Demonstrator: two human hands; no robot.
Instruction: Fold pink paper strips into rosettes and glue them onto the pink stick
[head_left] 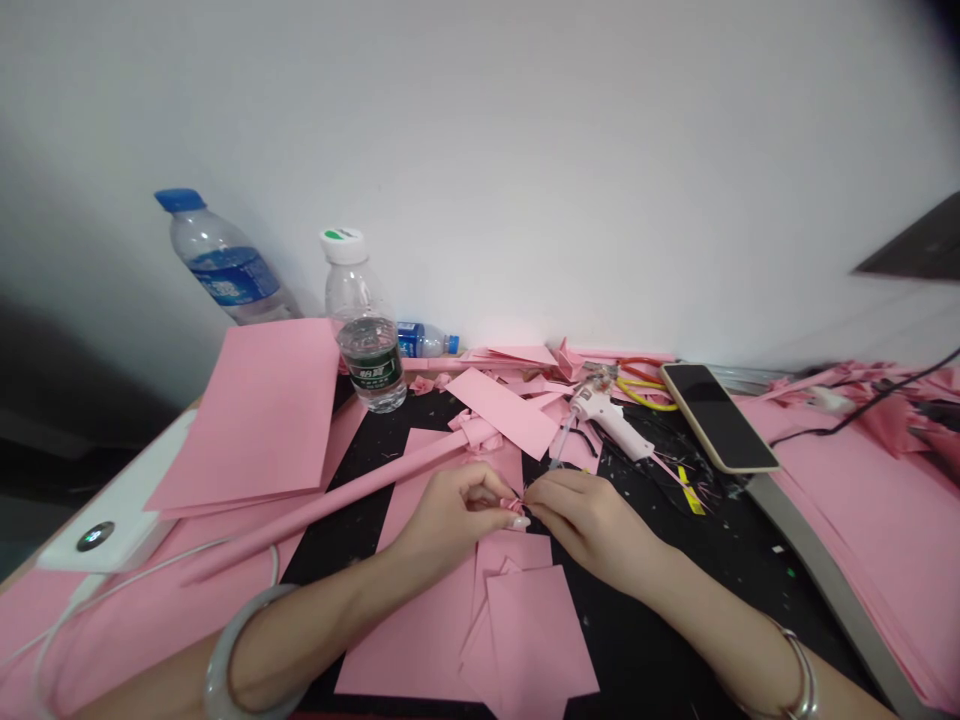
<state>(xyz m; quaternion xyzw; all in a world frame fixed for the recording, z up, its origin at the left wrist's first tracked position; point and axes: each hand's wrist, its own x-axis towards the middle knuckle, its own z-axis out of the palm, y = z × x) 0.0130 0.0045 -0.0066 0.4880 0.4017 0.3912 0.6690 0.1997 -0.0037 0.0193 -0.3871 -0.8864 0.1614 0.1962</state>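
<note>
My left hand (pixel 450 515) and my right hand (pixel 589 520) meet at the middle of the black mat (pixel 660 640). Both pinch a small folded pink paper piece (pixel 514 505) between their fingertips. Cut pink paper squares (pixel 525 620) lie just below my hands. A long rolled pink paper tube (pixel 337 500) runs from the left up to a crumpled end behind my left hand. A white glue gun (pixel 607 415) lies just beyond my right hand.
A stack of pink sheets (pixel 262 415) sits at left, with three water bottles (pixel 367 325) along the wall. A phone (pixel 716 415), scissors (pixel 645 385), a metal ruler (pixel 825 590), a white charger (pixel 112 510) and more pink paper (pixel 877 500) lie around.
</note>
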